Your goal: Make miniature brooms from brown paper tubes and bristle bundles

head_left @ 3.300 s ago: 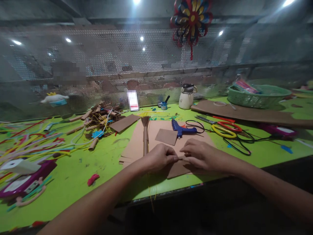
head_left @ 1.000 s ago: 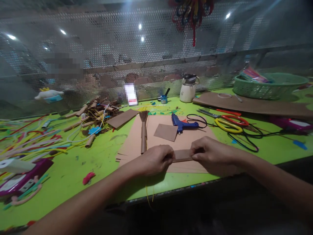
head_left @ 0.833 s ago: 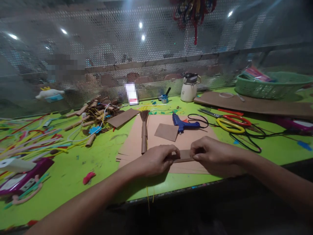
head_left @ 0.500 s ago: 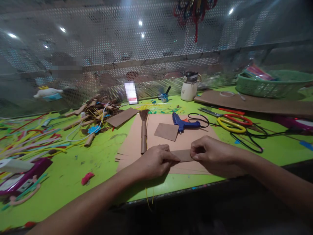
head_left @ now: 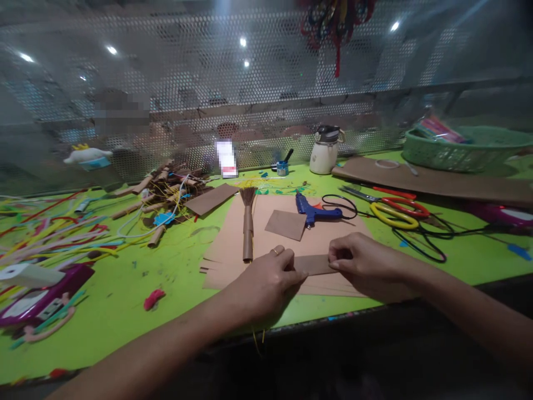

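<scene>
A narrow strip of brown paper [head_left: 315, 265] lies between my two hands, over the larger brown sheets [head_left: 225, 244]. My left hand [head_left: 272, 278] is closed on its left end, with the index finger along the lower edge. At the other end, my right hand [head_left: 356, 255] pinches the strip between thumb and fingertips. Just beyond them are a loose brown paper piece [head_left: 286, 224] and a blue glue gun [head_left: 312, 210]. A small rolled-paper brush shape [head_left: 247, 228] with a fringed top lies left of these.
Scissors [head_left: 393, 214] and black cord are at the right, below a brown sheet [head_left: 416, 178] and green basket [head_left: 466, 147]. A bottle [head_left: 325, 151] stands at the back. Paper rolls [head_left: 156, 240], coloured pipe cleaners [head_left: 54, 239] and a purple power strip [head_left: 50, 297] fill the left.
The view has shifted slightly. My left hand has moved a little on the strip, its knuckles now higher and a ring showing. My right hand keeps its pinch.
</scene>
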Demonstrator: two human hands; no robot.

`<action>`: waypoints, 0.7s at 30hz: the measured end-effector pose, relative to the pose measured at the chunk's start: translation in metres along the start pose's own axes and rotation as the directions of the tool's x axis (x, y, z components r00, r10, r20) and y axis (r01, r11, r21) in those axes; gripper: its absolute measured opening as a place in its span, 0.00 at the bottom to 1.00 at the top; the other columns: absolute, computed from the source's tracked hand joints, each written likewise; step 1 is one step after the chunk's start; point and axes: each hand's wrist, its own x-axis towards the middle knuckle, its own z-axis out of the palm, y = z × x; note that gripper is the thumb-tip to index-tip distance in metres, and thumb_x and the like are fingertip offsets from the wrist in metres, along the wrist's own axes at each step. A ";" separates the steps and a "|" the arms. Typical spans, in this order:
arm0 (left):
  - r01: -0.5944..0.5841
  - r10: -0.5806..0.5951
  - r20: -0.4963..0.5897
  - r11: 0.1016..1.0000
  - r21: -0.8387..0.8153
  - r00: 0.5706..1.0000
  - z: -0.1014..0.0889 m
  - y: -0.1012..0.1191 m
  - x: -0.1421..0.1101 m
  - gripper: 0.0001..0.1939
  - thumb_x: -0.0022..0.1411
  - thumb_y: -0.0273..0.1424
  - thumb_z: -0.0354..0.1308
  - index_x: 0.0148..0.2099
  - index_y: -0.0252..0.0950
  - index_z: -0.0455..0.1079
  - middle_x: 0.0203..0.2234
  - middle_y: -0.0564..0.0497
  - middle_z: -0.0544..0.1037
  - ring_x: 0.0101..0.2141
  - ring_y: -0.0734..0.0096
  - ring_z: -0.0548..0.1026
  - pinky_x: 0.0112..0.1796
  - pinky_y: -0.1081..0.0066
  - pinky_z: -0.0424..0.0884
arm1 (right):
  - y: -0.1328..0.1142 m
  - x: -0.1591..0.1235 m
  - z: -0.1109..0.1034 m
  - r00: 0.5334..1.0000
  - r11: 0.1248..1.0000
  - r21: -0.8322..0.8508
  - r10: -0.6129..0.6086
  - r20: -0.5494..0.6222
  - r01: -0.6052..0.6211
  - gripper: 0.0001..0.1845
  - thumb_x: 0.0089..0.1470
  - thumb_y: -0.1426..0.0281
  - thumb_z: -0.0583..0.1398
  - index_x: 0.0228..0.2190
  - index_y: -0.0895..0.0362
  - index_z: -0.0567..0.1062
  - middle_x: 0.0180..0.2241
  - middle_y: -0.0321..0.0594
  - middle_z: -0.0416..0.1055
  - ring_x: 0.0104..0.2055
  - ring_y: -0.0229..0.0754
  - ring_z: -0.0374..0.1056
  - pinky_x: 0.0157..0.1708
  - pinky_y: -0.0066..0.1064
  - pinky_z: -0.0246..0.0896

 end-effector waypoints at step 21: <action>-0.248 0.242 0.089 0.967 0.065 0.966 -0.016 -0.003 -0.006 0.10 0.60 0.20 0.48 0.40 0.31 0.69 0.32 0.43 0.72 0.36 0.65 0.66 0.38 0.67 0.63 | -0.012 -0.031 0.018 0.781 0.560 -0.668 -0.623 0.050 0.490 0.14 0.56 0.80 0.51 0.40 0.62 0.73 0.37 0.50 0.70 0.39 0.47 0.62 0.36 0.37 0.63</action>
